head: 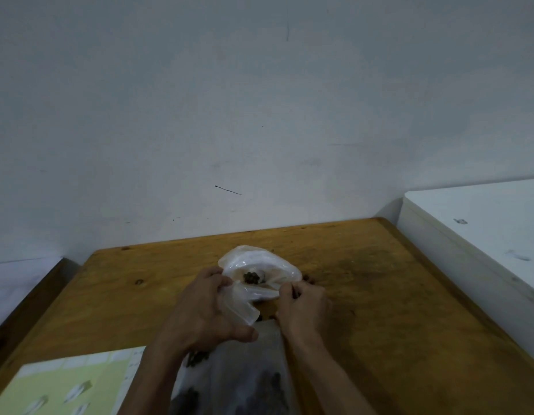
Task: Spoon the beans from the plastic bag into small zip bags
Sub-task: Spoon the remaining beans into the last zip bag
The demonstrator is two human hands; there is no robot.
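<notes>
A crumpled translucent plastic bag (259,265) lies on the wooden table (364,295), its mouth open toward me with dark beans (253,277) inside. My left hand (206,310) grips the bag's left edge. My right hand (304,307) pinches its right edge, fingers curled. Below my hands lie clear small zip bags (245,378) holding dark beans. A few loose beans (307,277) sit on the table beside the bag. No spoon is visible.
A white wall rises right behind the table. A white box or counter (475,235) stands against the table's right edge. A pale green and white printed sheet (68,384) lies at the front left corner.
</notes>
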